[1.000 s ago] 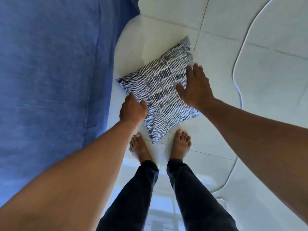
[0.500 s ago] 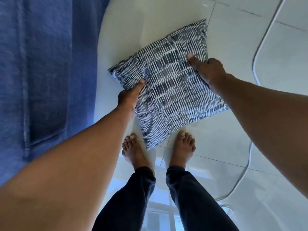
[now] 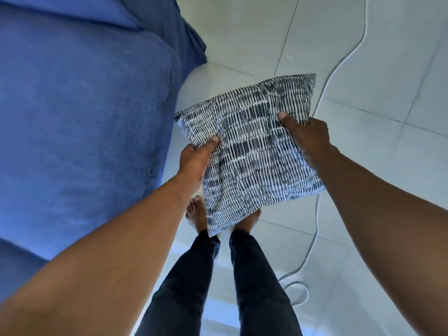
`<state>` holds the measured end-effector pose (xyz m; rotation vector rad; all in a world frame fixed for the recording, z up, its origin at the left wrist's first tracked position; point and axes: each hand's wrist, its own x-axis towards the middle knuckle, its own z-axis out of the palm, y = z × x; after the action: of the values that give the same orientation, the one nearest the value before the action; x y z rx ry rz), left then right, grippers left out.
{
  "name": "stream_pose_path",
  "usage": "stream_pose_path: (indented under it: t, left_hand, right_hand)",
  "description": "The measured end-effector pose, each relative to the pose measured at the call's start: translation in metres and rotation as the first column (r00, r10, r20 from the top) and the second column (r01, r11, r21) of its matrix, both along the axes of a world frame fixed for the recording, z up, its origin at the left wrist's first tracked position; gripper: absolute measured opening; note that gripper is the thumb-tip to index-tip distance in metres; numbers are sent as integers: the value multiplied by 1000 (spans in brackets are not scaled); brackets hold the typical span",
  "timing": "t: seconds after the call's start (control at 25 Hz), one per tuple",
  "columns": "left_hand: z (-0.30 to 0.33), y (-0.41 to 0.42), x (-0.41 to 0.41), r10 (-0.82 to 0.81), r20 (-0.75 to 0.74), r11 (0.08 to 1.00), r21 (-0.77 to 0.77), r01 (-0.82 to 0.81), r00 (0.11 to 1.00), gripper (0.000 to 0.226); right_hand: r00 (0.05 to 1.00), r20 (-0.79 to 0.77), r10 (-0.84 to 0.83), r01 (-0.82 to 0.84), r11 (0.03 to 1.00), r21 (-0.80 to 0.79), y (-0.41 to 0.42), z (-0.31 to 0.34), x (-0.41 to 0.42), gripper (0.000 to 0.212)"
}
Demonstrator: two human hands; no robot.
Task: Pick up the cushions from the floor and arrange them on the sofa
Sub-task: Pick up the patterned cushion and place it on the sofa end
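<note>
Standing barefoot on the tiled floor (image 3: 363, 166), we hold the patterned cushion (image 3: 252, 151) in front of us, lifted clear of the tiles and hanging over our feet, its lowest corner pointing down toward our toes. Our left hand (image 3: 196, 158) has its grip clamped on the cushion's left edge, thumb pressed on top near the upper-left corner; our right hand (image 3: 308, 134) has its grip clamped on the right edge, thumb on top and the other fingers hidden beneath the fabric. Between the two grips the cushion spans sideways, turned like a diamond, with its far corner away from us. What matters next, we judge, is that the blue sofa (image 3: 84, 117) lies wholly to our left, just beside the left hand and the cushion's left corner, so the carry should swing leftward with the left hand leading and the right following across. Farther off, a white cable (image 3: 344, 59) snakes over the tiles to our right, well apart from that path.
</note>
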<state>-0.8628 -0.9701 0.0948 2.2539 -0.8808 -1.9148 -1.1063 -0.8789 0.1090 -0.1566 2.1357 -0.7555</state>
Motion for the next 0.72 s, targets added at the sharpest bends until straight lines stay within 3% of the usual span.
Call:
stream_pose_path:
  t: [0.16, 0.28, 0.36, 0.48, 0.64, 0.72]
  left_hand:
    - [116, -11, 7, 25, -70, 993, -116, -33, 997, 61]
    - [199, -18, 23, 37, -102, 981, -186, -55, 994, 76]
    - [238, -21, 34, 49, -125, 968, -241, -78, 991, 73]
    - [291, -26, 55, 84, -152, 943, -309, -128, 985, 53]
    - [327, -32, 89, 195, -228, 899, -348, -267, 954, 43]
    - [336, -36, 111, 264, -234, 870, -361, -336, 936, 45]
  right_hand:
    - [999, 35, -28, 32, 994, -109, -7, 110, 1, 37]
    - [999, 43, -17, 25, 981, -193, -13, 186, 14, 52]
    - [998, 61, -11, 24, 973, -230, -19, 220, 22, 55]
    - [996, 71, 60, -40, 967, -252, -35, 273, 37, 47]
    - [984, 34, 173, -157, 949, -273, -71, 322, 61, 41]
    - [974, 28, 226, -211, 942, -263, -93, 338, 83, 52]
